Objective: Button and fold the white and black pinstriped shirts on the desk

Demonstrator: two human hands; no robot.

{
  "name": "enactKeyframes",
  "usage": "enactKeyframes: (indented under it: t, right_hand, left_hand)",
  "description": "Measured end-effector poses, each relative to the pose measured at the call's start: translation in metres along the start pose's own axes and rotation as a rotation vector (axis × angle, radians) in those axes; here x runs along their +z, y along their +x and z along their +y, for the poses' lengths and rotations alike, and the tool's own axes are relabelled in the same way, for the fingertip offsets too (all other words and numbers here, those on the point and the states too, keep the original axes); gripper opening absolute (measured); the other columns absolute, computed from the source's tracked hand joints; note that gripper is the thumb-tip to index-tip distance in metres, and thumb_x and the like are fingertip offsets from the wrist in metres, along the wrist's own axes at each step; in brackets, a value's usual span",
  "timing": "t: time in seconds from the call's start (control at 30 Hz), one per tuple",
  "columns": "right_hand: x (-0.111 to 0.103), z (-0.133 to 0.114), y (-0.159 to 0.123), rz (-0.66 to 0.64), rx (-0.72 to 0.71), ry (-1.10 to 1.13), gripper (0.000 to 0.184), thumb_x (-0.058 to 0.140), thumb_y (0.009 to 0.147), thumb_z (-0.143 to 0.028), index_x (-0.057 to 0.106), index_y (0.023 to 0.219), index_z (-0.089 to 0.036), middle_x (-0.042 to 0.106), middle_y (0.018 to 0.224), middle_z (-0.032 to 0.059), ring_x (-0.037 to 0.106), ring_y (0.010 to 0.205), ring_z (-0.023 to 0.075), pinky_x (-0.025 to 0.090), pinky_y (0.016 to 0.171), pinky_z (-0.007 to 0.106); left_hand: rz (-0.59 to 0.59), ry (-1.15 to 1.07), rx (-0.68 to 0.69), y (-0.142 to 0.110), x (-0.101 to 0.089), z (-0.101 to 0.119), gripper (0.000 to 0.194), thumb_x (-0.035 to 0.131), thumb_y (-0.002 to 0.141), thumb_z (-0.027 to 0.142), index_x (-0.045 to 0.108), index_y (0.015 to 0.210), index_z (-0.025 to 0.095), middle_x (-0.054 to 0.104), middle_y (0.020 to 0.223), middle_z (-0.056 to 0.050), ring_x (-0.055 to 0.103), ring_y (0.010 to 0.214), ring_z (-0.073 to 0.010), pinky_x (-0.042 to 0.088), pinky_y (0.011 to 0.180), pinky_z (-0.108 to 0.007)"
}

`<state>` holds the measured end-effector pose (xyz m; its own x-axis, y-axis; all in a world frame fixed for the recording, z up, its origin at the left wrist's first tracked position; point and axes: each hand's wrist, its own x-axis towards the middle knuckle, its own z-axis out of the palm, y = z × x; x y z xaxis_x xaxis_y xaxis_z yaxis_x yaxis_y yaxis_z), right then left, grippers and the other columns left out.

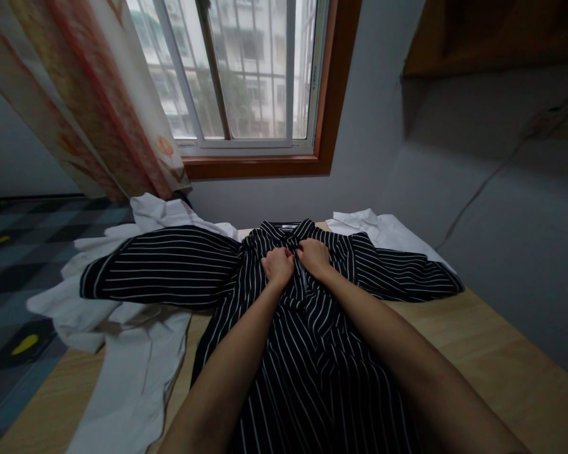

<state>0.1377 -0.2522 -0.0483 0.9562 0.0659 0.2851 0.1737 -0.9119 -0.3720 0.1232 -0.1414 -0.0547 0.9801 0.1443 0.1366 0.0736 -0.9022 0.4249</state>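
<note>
A black shirt with thin white stripes lies spread face up on a wooden table, collar toward the window, sleeves out to both sides. My left hand and my right hand sit side by side on the chest just below the collar. Both have their fingers curled and pinch the shirt's front edges, which meet between them. My forearms reach over the shirt's lower half and hide part of it.
White garments lie under and left of the striped shirt, hanging over the table's left edge; another white one sits at the back right. A grey wall runs along the right. Window and patterned curtain stand behind.
</note>
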Motion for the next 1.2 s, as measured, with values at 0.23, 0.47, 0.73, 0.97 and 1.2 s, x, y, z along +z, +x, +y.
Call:
enactKeyframes:
  t: [0.23, 0.47, 0.73, 0.97, 1.2]
  right_hand:
    - [0.021, 0.019, 0.012, 0.021, 0.162, 0.559, 0.011, 0.066, 0.075, -0.014, 0.072, 0.084, -0.016, 0.073, 0.09, 0.0062, 0.066, 0.086, 0.0197, 0.048, 0.082, 0.03]
    - [0.035, 0.028, 0.012, 0.03, 0.157, 0.79, 0.01, 0.061, 0.078, -0.019, 0.07, 0.079, -0.015, 0.073, 0.081, 0.0048, 0.067, 0.078, 0.0172, 0.051, 0.078, 0.029]
    - [0.041, 0.037, 0.011, 0.019, 0.137, 0.937, 0.016, 0.06, 0.075, -0.013, 0.071, 0.087, -0.015, 0.073, 0.087, 0.0048, 0.068, 0.082, 0.017, 0.052, 0.084, 0.032]
    - [0.037, 0.035, 0.006, 0.006, 0.126, 0.979, 0.02, 0.064, 0.073, -0.012, 0.073, 0.09, -0.015, 0.075, 0.092, 0.0069, 0.069, 0.086, 0.0192, 0.051, 0.091, 0.038]
    - [0.032, 0.031, 0.001, 0.016, 0.143, 0.951, 0.018, 0.067, 0.07, -0.013, 0.075, 0.086, -0.016, 0.076, 0.09, 0.0057, 0.07, 0.087, 0.0196, 0.051, 0.091, 0.037]
  left_hand:
    - [-0.02, -0.076, -0.003, 0.001, -0.003, -0.003, 0.023, 0.051, 0.092, 0.035, 0.068, 0.095, 0.02, 0.07, 0.109, -0.008, 0.06, 0.107, -0.0269, 0.04, 0.092, -0.041]
    - [-0.049, -0.237, -0.034, 0.004, -0.008, -0.006, 0.022, 0.053, 0.089, 0.036, 0.071, 0.095, 0.023, 0.073, 0.104, -0.004, 0.062, 0.106, -0.0249, 0.039, 0.093, -0.04]
    - [-0.077, -0.286, -0.072, 0.007, -0.011, -0.007, 0.024, 0.052, 0.089, 0.035, 0.072, 0.095, 0.025, 0.073, 0.104, -0.003, 0.063, 0.104, -0.0233, 0.039, 0.093, -0.038]
    - [-0.095, -0.302, -0.08, 0.005, -0.014, -0.005, 0.023, 0.053, 0.087, 0.035, 0.073, 0.092, 0.026, 0.074, 0.102, -0.002, 0.063, 0.104, -0.0234, 0.038, 0.095, -0.037]
    - [-0.097, -0.284, -0.097, 0.004, -0.013, -0.002, 0.023, 0.052, 0.087, 0.034, 0.073, 0.092, 0.026, 0.074, 0.104, -0.003, 0.063, 0.105, -0.0236, 0.038, 0.096, -0.038]
